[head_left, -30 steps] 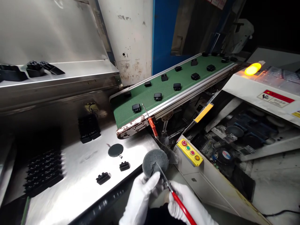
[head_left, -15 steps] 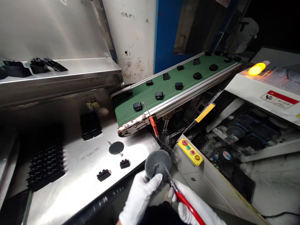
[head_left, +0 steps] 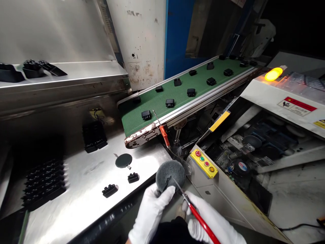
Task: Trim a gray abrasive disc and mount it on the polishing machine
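My left hand (head_left: 152, 213) is clenched on the lower edge of one round grey abrasive pad (head_left: 170, 173), held just off the front edge of the steel surface (head_left: 83, 200). My right hand (head_left: 212, 222) grips one thin red-handled metal pick (head_left: 193, 210), whose tip touches the pad's face. On the surface lie two small black plastic parts (head_left: 110, 190) and one dark flat disc (head_left: 123, 160). Beyond them, one orange-handled screwdriver (head_left: 164, 135) leans at the end of the green conveyor belt (head_left: 157, 101).

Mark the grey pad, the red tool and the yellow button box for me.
grey pad (head_left: 169, 171): head view, centre of its round face.
red tool (head_left: 200, 222): head view, middle of the red handle.
yellow button box (head_left: 204, 161): head view, yellow top panel between buttons.
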`<state>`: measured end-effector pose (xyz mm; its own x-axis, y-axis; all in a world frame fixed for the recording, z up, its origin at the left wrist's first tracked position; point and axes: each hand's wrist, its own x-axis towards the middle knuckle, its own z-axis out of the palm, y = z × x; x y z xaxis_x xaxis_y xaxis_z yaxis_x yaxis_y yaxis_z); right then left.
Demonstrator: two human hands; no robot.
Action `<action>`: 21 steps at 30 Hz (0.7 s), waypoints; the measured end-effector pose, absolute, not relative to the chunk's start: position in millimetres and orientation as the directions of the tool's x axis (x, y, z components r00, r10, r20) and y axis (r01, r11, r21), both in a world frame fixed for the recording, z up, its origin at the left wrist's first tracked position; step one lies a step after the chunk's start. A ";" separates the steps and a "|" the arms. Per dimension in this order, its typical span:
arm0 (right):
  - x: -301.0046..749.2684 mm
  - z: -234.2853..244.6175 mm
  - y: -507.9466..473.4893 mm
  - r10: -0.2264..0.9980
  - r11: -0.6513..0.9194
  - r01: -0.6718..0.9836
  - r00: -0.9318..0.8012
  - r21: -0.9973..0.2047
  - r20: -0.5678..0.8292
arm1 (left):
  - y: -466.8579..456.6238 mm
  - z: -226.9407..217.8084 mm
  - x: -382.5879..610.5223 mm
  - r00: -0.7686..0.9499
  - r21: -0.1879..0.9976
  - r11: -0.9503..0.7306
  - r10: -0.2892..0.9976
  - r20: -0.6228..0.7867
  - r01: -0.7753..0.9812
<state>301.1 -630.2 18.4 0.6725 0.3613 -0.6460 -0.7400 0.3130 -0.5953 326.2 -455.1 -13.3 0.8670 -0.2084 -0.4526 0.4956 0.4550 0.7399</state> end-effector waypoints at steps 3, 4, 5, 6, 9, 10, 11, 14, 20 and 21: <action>303.8 8.2 -630.6 0.353 0.338 -0.765 0.643 -0.548 -0.680 | -454.7 -13.9 326.7 0.865 0.745 0.442 -0.209 -0.456 0.500; 305.0 6.5 -629.7 0.349 0.348 -0.774 0.631 -0.530 -0.693 | -454.1 -14.3 326.8 0.863 0.746 0.434 -0.218 -0.456 0.505; 306.1 6.4 -628.3 0.350 0.357 -0.779 0.623 -0.515 -0.700 | -453.3 -14.7 326.9 0.861 0.748 0.426 -0.227 -0.456 0.509; 307.3 7.8 -626.5 0.358 0.357 -0.780 0.622 -0.514 -0.696 | -452.3 -14.9 327.0 0.859 0.750 0.419 -0.235 -0.455 0.512; 311.5 21.4 -620.3 0.409 0.282 -0.762 0.645 -0.583 -0.645 | -448.3 -14.1 327.7 0.852 0.743 0.417 -0.251 -0.459 0.523; 313.2 28.0 -618.5 0.418 0.251 -0.752 0.652 -0.609 -0.633 | -447.0 -13.3 328.2 0.849 0.737 0.422 -0.253 -0.464 0.529; 314.8 34.7 -617.2 0.419 0.216 -0.746 0.654 -0.630 -0.630 | -445.7 -12.5 328.7 0.845 0.730 0.426 -0.257 -0.469 0.535; 317.7 48.9 -617.4 0.394 0.079 -0.730 0.648 -0.679 -0.652 | -443.3 -11.4 330.4 0.835 0.710 0.439 -0.280 -0.474 0.550; 312.9 27.8 -627.7 0.357 -0.052 -0.724 0.630 -0.688 -0.690 | -444.1 -14.3 329.6 0.841 0.708 0.456 -0.322 -0.434 0.540; 312.6 23.1 -628.6 0.359 -0.061 -0.716 0.635 -0.696 -0.684 | -444.2 -13.9 329.3 0.843 0.712 0.453 -0.328 -0.427 0.537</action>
